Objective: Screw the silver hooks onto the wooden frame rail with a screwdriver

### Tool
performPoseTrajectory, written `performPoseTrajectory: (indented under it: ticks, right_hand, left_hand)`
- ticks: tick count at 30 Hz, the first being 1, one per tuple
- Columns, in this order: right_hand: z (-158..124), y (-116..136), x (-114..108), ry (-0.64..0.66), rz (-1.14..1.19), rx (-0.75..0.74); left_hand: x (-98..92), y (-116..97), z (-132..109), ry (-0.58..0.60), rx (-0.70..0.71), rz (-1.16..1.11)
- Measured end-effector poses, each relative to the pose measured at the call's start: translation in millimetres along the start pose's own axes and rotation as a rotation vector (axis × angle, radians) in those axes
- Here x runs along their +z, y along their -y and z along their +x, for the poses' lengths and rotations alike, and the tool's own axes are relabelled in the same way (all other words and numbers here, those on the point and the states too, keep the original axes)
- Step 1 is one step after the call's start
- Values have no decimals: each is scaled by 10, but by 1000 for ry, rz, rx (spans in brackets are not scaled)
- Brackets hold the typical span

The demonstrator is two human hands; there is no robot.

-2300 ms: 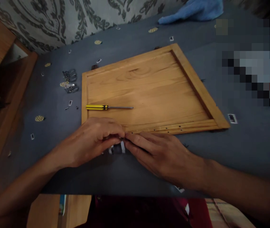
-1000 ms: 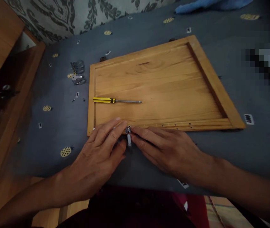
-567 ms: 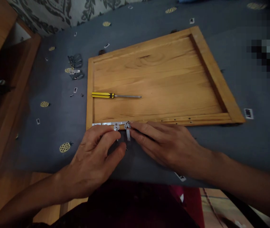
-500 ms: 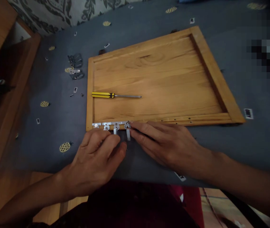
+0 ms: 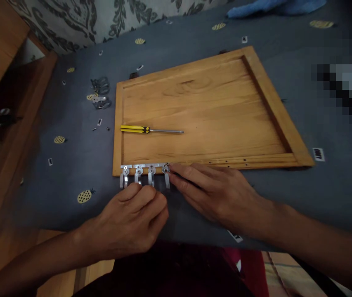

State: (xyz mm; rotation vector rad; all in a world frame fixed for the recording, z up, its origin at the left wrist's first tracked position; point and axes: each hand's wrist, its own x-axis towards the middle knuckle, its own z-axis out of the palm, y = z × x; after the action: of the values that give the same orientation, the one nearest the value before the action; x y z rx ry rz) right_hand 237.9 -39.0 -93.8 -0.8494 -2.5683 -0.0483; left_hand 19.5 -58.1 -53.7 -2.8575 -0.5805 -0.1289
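A wooden framed panel lies on the cloth. Several silver metal hooks sit in a row along the left part of its near rail, their curved ends hanging over the edge. Screw heads show in their plates. My right hand has its fingertips pressed together against the rightmost hook; the thumb is hidden. Just below the row, my left hand is closed with curled fingers, and whatever it may hold is out of sight. On the panel rests a yellow-and-black screwdriver, its tip pointing right.
Loose metal hooks lie left of the panel, with small screws nearby. Small holes dot the near rail right of my right hand. A blue cloth is at the back. A wooden cabinet stands at the left.
My left hand has drawn back toward me from the hooks, and its fingers are curled tighter. The left hooks' curved ends now show. My right hand stays at the rightmost hook. The view has shifted slightly.
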Motion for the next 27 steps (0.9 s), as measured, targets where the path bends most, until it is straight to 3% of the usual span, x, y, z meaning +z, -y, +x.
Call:
performPoseTrajectory:
  ticks: [10,14,19,27]
  right_hand:
    - [14,10,-8,-2,-16,5]
    - [10,13,4,-10,-11,11]
    - [-1,16,4,1,11,4]
    - [19,1,-34,48,-8,-27]
  left_hand:
    - [-43,63,32,-6,49,-100]
    - [-188,213,48,-32,-76,-225]
    - [-260,518,238,87,-291,-517]
    - [-79,805,459,359,-265,-790]
